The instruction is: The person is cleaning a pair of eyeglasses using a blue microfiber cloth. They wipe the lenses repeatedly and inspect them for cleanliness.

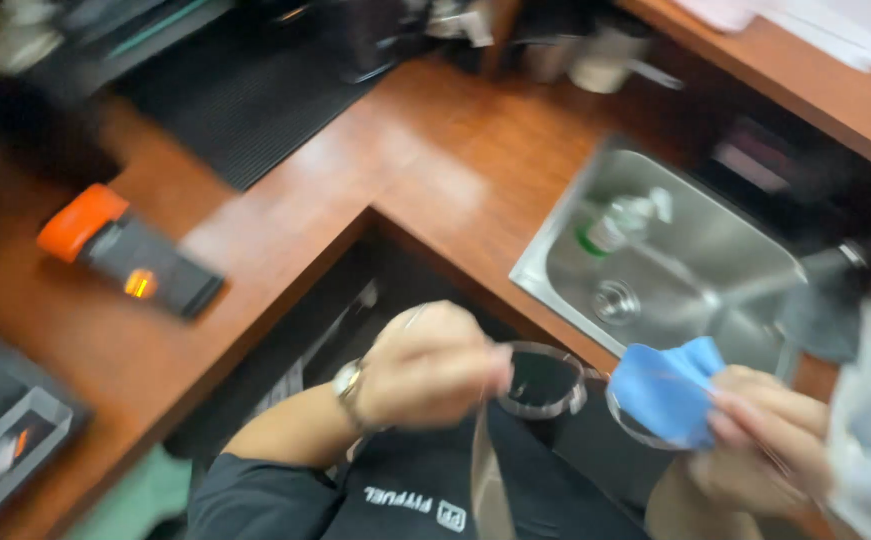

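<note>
A service counter (425,160) in what looks like a small shop or bar: an L-shaped top of reddish-brown wood wraps around the standing place, its inner corner cut away above dark shelving. A steel sink (755,255) is sunk into the right-hand run, with a bottle (615,225) lying in the basin. A black ribbed mat (245,95) covers the far left corner, the kind laid under glassware or machines. Near the left edge sits an orange-and-black handheld device (125,255), and a dark tray (10,440) of small items rests at the near left corner. Cups (600,55), blurred, cluster along the far edge.
</note>
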